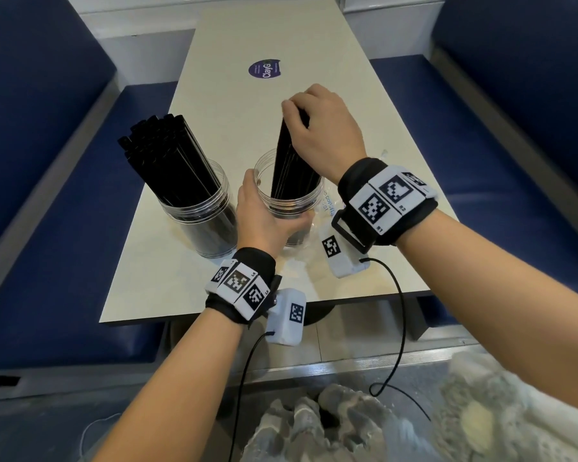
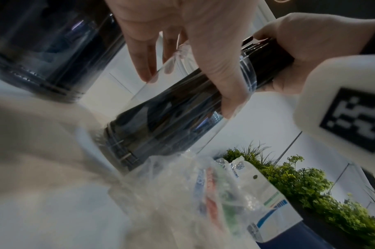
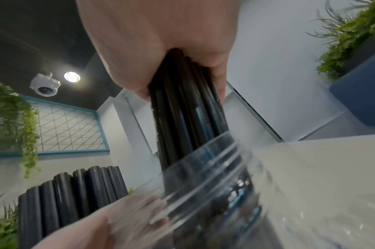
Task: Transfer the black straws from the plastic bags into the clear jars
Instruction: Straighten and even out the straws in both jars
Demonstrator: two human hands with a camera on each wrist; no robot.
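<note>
Two clear jars stand on the table. The left jar (image 1: 202,215) is packed with black straws (image 1: 167,155) that lean up and left. My left hand (image 1: 264,218) grips the right jar (image 1: 289,198) around its side, thumb at the rim. My right hand (image 1: 321,128) holds the top of a bundle of black straws (image 1: 291,161) whose lower ends stand inside that jar. In the right wrist view the bundle (image 3: 186,107) runs from my fist down into the jar mouth (image 3: 214,165). The left wrist view shows the gripped jar (image 2: 165,114) dark with straws.
An empty crumpled plastic bag (image 2: 203,193) lies on the table just right of the held jar, also visible under my right wrist (image 1: 327,205). A round purple sticker (image 1: 264,70) sits farther back on the table (image 1: 234,95). Blue bench seats (image 1: 501,161) flank both sides.
</note>
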